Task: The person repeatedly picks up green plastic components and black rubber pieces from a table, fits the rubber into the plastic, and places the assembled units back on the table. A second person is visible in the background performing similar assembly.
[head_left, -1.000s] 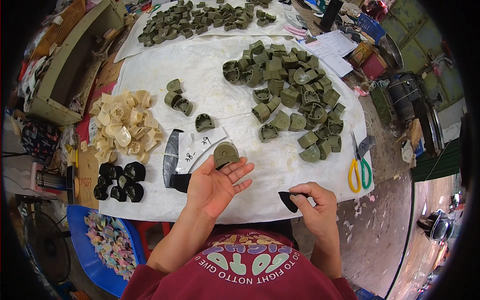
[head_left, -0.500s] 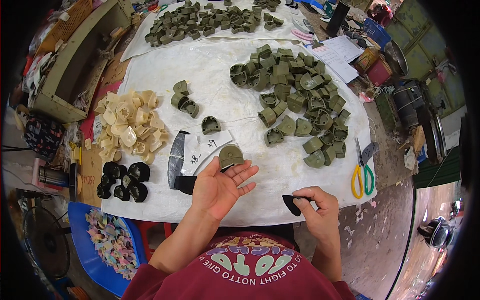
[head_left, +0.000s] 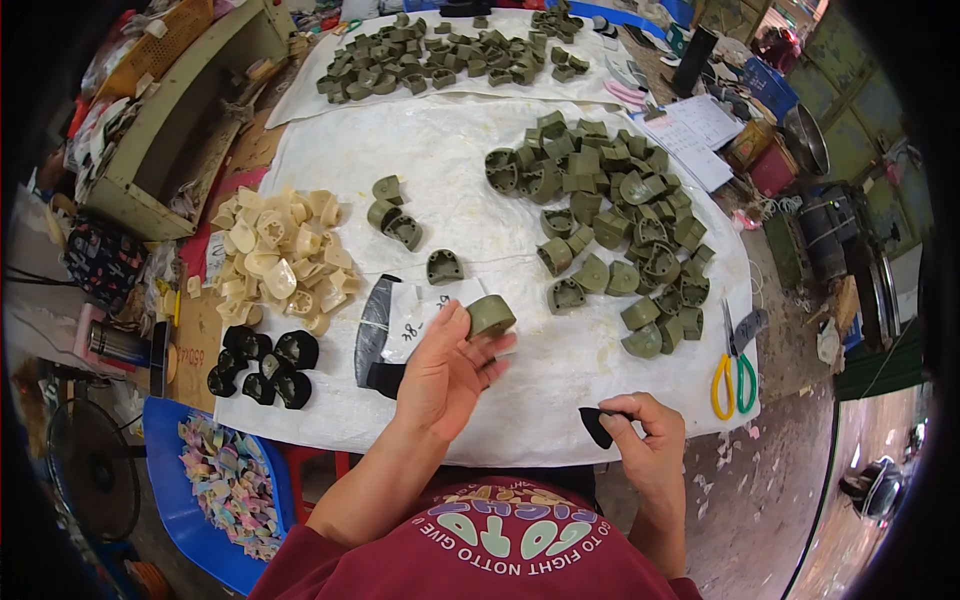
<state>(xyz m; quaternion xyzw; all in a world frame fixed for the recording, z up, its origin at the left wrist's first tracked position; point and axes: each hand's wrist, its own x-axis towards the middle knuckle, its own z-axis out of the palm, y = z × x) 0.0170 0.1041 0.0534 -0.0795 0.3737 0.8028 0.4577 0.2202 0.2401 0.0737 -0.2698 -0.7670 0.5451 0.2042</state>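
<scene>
My left hand [head_left: 437, 390] holds an olive-green shoe heel [head_left: 492, 314] at its fingertips, thumb on the near side, above the white sheet. Close to the cloth's front edge, my right hand [head_left: 652, 440] pinches a small black piece of thin material [head_left: 595, 427] between thumb and fingers. Beneath and beside the left hand lie a white card [head_left: 408, 318] with handwriting and a stack of black strips [head_left: 377, 335]. A single olive heel [head_left: 445, 266] rests just beyond the card, and a small group of olive heels [head_left: 392, 215] sits farther off.
A big pile of olive heels [head_left: 610, 200] covers the right side, with more heels [head_left: 440, 55] at the back. Cream heels [head_left: 275, 255] and several black-covered heels [head_left: 262, 365] lie left. Scissors [head_left: 735, 370] rest at the right edge. A blue basin [head_left: 165, 490] holds colourful scraps.
The olive heel has tilted in my left hand, whose fingers now curl more around it. My right hand keeps its pinch on the black piece. The whole view has shifted slightly.
</scene>
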